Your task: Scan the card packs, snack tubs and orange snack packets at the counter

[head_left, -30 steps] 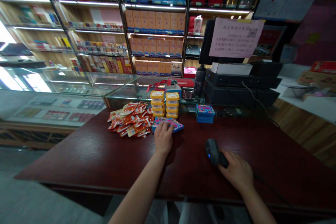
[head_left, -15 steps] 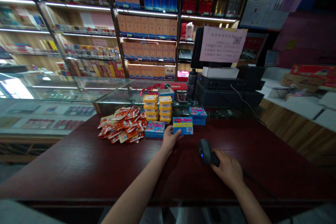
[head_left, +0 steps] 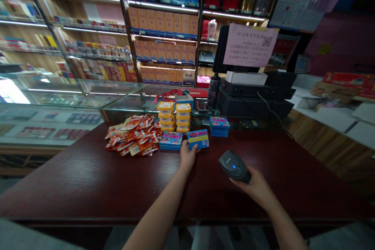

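My left hand (head_left: 189,154) is closed on a small blue and yellow packet (head_left: 198,139), tilted up with a barcode toward me. Just left of it lies a stack of similar blue packets (head_left: 171,141), and a second blue stack (head_left: 219,127) stands to the right, farther back. In my right hand (head_left: 254,185) is a dark barcode scanner (head_left: 234,166) with a blue light, held above the table and apart from the packet. Its handle is mostly hidden by my fingers.
A heap of orange sachets (head_left: 134,136) lies left of two stacks of yellow-lidded tubs (head_left: 166,117) on the dark red table (head_left: 111,187). Behind are a glass counter (head_left: 123,103), a black bottle (head_left: 213,90) and a monitor (head_left: 221,49) with a pink notice taped on.
My right hand has turned the scanner so its top faces me more. The packet in my left hand has tilted and shifted slightly left. The whole view has shifted a little too.
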Motion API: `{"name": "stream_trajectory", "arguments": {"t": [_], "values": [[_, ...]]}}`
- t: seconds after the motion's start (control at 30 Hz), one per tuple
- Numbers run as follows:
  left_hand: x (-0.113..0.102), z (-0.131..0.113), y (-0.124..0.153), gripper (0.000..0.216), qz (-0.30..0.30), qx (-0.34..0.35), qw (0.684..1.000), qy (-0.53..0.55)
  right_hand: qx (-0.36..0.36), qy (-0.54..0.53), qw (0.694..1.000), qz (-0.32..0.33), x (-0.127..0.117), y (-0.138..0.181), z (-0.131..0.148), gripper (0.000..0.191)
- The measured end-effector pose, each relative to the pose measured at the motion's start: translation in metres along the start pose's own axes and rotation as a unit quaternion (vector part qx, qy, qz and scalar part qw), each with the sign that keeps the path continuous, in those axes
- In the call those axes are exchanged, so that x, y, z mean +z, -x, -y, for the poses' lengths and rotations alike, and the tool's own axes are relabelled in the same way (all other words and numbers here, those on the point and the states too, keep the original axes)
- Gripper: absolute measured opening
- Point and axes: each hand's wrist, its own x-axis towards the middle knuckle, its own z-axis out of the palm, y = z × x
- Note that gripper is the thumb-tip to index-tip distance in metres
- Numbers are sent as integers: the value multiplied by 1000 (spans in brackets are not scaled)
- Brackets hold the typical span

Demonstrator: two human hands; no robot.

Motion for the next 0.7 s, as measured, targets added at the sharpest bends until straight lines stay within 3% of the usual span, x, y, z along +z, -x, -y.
{"name": "stream_trajectory", "arguments": {"t": [0.1, 0.27, 0.43, 0.6, 0.7], "values": [[0, 1, 0, 35, -10, 2, 1000, -20, -8, -23, 1000, -14, 2, 2, 7, 40], [0, -1, 1, 30, -28, 1, 998, -62, -22, -9, 1000, 20, 0, 4, 12, 38], [2, -6, 3, 34, -6, -2, 1000, -28, -28, 10, 999, 31, 1, 1, 4, 39], [3, -9, 5, 37, 4, -8, 1000, -12, -5, 124, 992, 23, 1, -6, -2, 38], [3, -12, 7, 39, 21, -6, 1000, -1, -9, 227, 974, -15, 4, -6, -4, 34]]}}
